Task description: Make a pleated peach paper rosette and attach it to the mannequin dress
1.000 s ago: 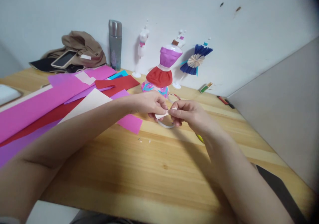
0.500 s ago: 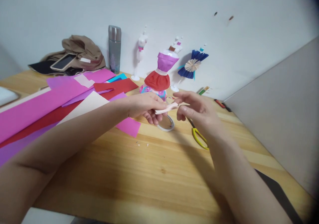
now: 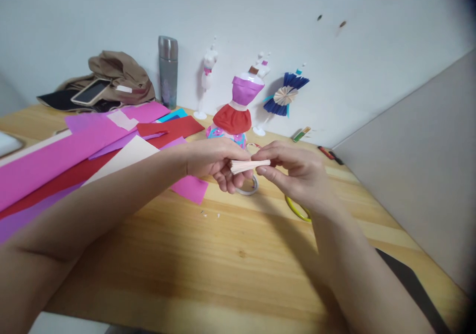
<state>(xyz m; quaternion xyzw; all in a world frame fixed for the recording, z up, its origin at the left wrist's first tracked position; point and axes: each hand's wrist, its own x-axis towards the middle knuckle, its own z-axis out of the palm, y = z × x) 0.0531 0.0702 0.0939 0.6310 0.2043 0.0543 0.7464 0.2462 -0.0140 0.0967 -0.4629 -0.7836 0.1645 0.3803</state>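
A pale, cream-pink strip of pleated paper (image 3: 247, 166) is held level between both hands above the table. My left hand (image 3: 223, 163) pinches its left part, thumb on top and fingers curled beneath. At the right end, my right hand (image 3: 292, 168) grips it between thumb and fingertips. The folded layers fan slightly at the left end. Just below the hands lies a white tape roll (image 3: 248, 186), partly hidden by the left fingers. Yellow-handled scissors (image 3: 297, 210) lie under my right hand, their blades covered by it.
Behind stand a doll form (image 3: 247, 93) in purple and red paper, a blue pleated one (image 3: 284, 96), a white stand (image 3: 208, 76) and a grey flask (image 3: 168, 74). Coloured paper sheets (image 3: 67, 150) spread on the left, near a brown cap (image 3: 119, 76) and phone (image 3: 91, 92).
My right hand has moved left and closed on the right end of the pleated paper. The left hand keeps its hold, and the paper now sits more level.
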